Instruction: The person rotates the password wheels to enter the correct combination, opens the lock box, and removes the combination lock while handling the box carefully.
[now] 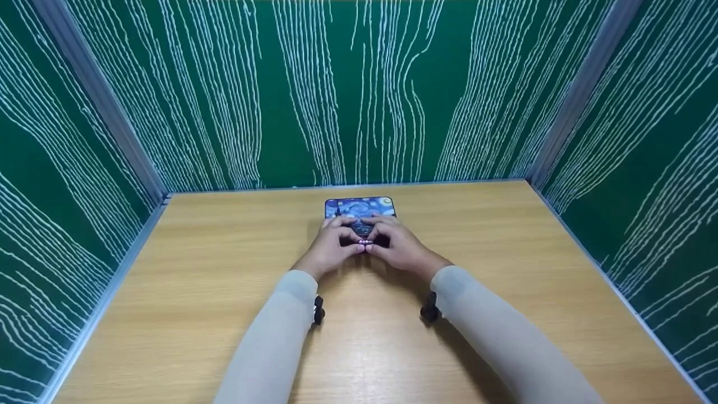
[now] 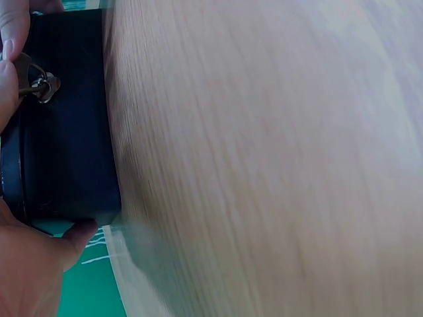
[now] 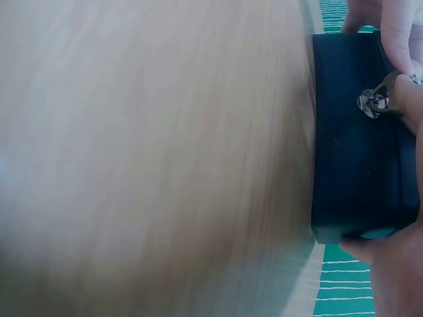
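Note:
A small black box [image 2: 66,145] with a blue swirling night-sky picture on its lid [image 1: 362,207] sits on the table toward the back wall. On its near face is a metal clasp [image 3: 371,102], and a small bronze-coloured padlock [image 3: 390,98] hangs through it. The left hand [image 1: 331,247] and right hand [image 1: 399,247] meet at this padlock, and both pinch it with thumb and forefinger. Other fingers of each hand rest against the sides of the box and near its lid. Fingertips cover much of the padlock's body, so whether its shackle is fastened cannot be told.
The box stands on a wooden table [image 1: 224,280]. Green walls with white wavy lines [image 1: 348,112] rise at the back and both sides, with grey posts [image 1: 106,101] at the corners. Black wrist devices [image 1: 318,310] sit under the light sleeves.

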The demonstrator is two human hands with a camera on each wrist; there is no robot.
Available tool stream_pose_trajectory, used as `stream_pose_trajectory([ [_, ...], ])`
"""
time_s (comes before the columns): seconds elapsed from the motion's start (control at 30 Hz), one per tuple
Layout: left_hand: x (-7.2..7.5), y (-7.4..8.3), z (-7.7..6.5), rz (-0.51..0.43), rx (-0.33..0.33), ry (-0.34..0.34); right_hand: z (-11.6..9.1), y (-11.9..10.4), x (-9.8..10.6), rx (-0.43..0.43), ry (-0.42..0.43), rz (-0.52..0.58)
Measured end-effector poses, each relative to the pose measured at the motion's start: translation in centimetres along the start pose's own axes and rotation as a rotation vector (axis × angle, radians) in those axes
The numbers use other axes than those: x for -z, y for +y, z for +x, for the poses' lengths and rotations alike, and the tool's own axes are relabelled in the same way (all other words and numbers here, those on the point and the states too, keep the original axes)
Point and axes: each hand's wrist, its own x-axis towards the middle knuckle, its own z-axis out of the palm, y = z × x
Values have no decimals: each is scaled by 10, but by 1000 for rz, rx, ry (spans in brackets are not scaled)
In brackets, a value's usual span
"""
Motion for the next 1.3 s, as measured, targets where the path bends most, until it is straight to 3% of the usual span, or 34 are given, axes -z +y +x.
stream_pose_trajectory([
  [0.4, 0, 0, 1, 7, -46, -2, -1, -2, 0, 53, 33, 13],
  [0.67, -1, -2, 1, 10, -33, -6, -1, -1, -1, 12, 13, 8],
  [0.9, -2, -1, 1, 6, -12, -6, -1, -1, -1, 30, 16, 9],
  [1.3, 0, 0, 0, 3, -35, -4, 0, 0, -1, 30, 17, -5],
])
